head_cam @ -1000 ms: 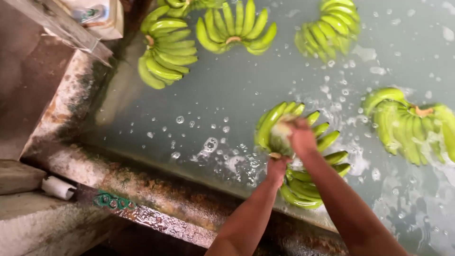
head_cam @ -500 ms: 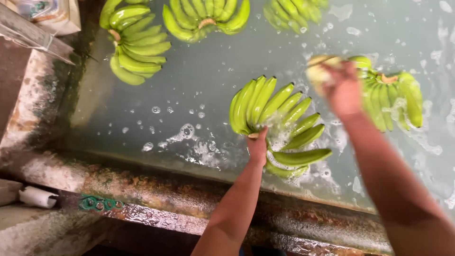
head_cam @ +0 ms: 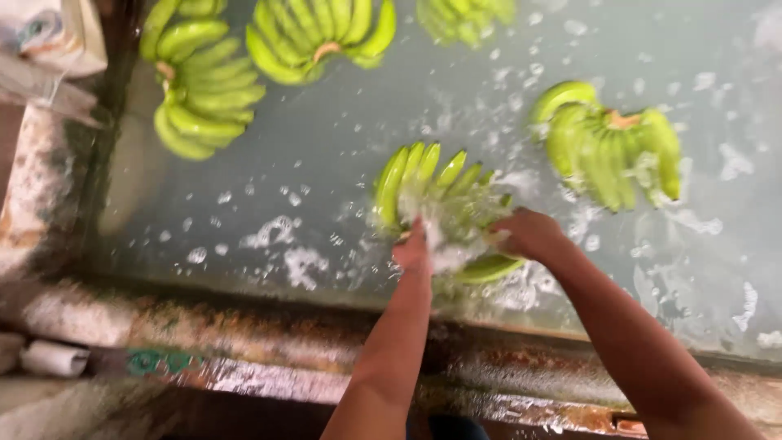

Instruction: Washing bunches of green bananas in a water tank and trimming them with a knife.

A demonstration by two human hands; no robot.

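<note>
A bunch of green bananas point(head_cam: 428, 183) floats in foamy water close to the tank's near wall. My left hand point(head_cam: 414, 248) grips its near end, partly under splashing water. At the bunch's right side my right hand point(head_cam: 528, 234) is closed on something pale, which looks like a sponge, pressed against the fruit. White foam hides the bunch's middle and lower part.
Other green banana bunches float at the right point(head_cam: 607, 143), the top centre point(head_cam: 322, 37) and the upper left point(head_cam: 199, 85). The tank's rusty, wet near rim point(head_cam: 244, 338) runs across the bottom. A ledge with a white roll point(head_cam: 53, 357) lies at the left.
My right hand has come down from above the right bunch onto the near bunch. Water splashes over that bunch now. The left hand stays on its near end.
</note>
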